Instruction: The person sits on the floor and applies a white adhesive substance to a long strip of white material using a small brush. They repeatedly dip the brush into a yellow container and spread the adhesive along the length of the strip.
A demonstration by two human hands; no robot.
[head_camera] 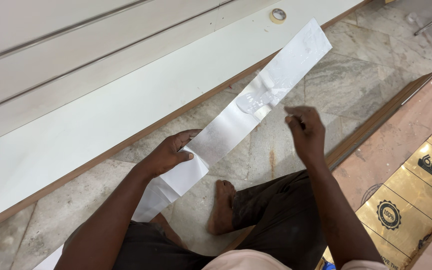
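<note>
Strip (236,120) stretched between hands over floor (356,65); board (101,110) left, tape roll (278,15) on its far end.

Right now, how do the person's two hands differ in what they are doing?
The left hand pinches the white strip near its lower end; the right hand hangs beside it, fingers curled, apparently touching nothing. The left sits lower in view, the right higher. Both are bare, above the stone floor.

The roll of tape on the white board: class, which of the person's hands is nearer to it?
Right. The right hand hovers below the roll of tape, over the floor. The left hand is lower and further left, gripping the long strip.
</note>
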